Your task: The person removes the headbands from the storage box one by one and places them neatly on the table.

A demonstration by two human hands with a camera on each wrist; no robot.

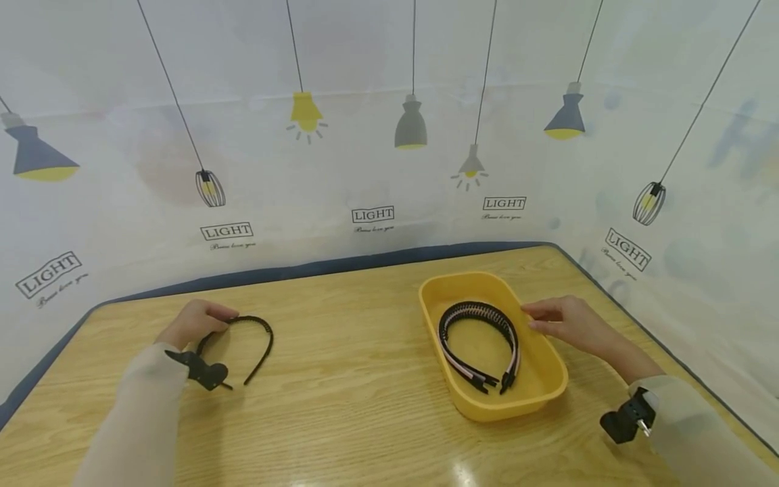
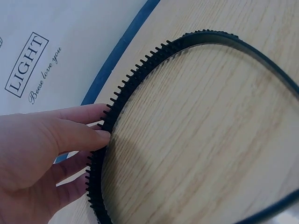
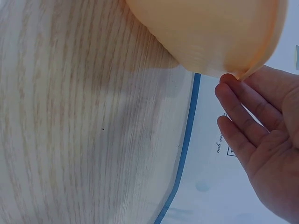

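On the left side of the table, my left hand (image 1: pixel 193 325) pinches a thin black toothed headband (image 1: pixel 271 333) at one side of its arch. Thumb and forefinger meet on the band in the left wrist view, where a row of small comb teeth (image 2: pixel 140 70) lines its outer edge. My right hand (image 1: pixel 572 325) grips the far right rim of a yellow plastic basin (image 1: pixel 541 368), thumb toward the inside and fingers outside and below. Inside the basin lies a bundle of black and pink headbands (image 1: pixel 479 311), nested together with their ends toward me.
The light wooden table (image 1: pixel 341 365) has a dark blue border along its back and sides. Behind it hangs a pale sheet (image 1: pixel 328 169) printed with lamps and lettering. A black camera mount (image 1: pixel 207 372) sits on the left wrist, another (image 1: pixel 629 416) on the right.
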